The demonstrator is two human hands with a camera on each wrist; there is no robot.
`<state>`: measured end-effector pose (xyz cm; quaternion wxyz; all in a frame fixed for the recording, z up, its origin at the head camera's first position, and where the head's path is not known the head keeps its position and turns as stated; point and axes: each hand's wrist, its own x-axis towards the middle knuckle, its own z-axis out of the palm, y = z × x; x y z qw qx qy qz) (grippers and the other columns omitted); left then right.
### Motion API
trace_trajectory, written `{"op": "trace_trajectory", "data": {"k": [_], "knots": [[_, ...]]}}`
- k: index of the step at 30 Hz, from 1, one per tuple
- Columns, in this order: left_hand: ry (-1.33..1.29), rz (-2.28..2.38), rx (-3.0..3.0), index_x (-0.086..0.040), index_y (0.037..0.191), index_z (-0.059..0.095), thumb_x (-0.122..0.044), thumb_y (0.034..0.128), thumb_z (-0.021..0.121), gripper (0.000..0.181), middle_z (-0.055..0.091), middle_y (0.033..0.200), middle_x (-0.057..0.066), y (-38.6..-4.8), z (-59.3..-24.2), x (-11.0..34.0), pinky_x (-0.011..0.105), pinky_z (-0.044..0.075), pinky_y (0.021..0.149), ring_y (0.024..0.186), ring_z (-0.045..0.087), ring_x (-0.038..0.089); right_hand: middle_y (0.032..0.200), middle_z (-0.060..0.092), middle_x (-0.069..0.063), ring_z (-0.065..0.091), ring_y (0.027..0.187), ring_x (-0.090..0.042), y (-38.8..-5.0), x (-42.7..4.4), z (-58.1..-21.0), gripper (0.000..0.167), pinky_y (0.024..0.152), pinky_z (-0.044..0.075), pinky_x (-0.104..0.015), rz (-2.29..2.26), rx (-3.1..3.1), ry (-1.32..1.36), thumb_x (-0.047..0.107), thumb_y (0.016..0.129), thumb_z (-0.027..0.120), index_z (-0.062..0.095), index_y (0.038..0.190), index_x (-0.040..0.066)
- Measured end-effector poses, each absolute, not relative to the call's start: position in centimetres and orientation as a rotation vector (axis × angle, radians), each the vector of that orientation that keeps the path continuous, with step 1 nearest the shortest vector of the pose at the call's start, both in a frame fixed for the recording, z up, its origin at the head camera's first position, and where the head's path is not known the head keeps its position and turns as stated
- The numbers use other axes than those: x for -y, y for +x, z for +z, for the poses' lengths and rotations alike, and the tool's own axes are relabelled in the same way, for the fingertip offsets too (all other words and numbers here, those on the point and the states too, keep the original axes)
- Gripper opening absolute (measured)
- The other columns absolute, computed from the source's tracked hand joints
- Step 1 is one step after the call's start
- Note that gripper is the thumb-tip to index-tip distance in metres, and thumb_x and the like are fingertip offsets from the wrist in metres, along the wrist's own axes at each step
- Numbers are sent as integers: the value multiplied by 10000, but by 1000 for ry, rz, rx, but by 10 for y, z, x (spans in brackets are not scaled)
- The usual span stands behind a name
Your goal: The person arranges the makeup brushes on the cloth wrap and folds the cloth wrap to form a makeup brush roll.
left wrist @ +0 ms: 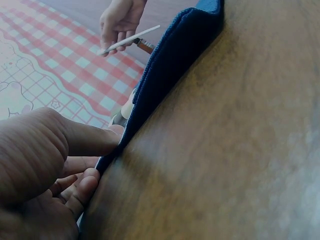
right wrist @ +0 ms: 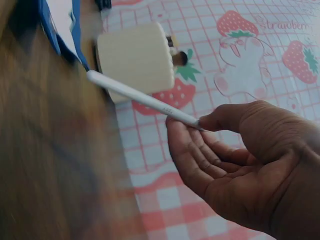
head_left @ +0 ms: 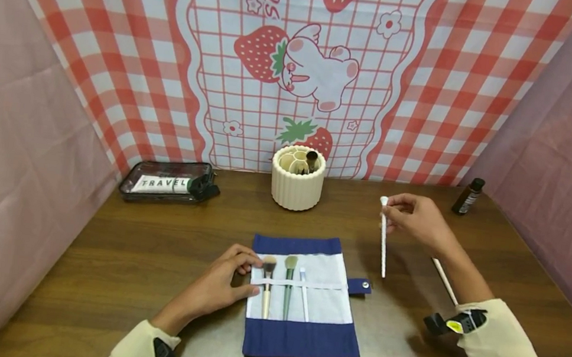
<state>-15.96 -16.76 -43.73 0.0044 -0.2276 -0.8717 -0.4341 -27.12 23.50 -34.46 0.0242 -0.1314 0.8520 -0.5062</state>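
we see the person's right hand [head_left: 412, 218] raised over the brown wooden table [head_left: 119, 271], thumb and fingertips pinching a slim white makeup brush [head_left: 383, 247] near its upper end, so that its handle slants downward. this brush hangs to the right of an open navy fabric brush roll [head_left: 302, 344] with a white lining, apart from its snap tab.

at the roll's left edge we find the left hand [head_left: 222, 278], fingers bent, holding that edge between thumb and fingertips. under the roll's white elastic strip we count three brushes side by side: a beige-handled brush [head_left: 266, 301], a green brush [head_left: 287, 301] and a small white brush [head_left: 305, 306].

a thin white stick [head_left: 445, 281] lies by the right forearm, partly hidden. further back we see a clear black-edged pouch [head_left: 126, 187] lettered "travel", a ribbed cream cup [head_left: 295, 191] containing dark-tipped items, and a small dark bottle [head_left: 468, 198].
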Motion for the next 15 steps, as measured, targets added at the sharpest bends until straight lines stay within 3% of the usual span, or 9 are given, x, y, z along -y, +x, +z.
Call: {"op": "trace_trajectory", "data": {"k": [15], "knots": [[-692, -1348, 2750, -96, 1190, 656, -131, 847, 824, 383, 517, 1277, 33, -159, -437, 167, 341, 475, 921, 1029, 548, 163, 924, 693, -227, 715, 739, -216, -281, -174, -365, 264, 762, 549, -580, -1872, -2306, -500, -7, 974, 602, 523, 1153, -185]]}}
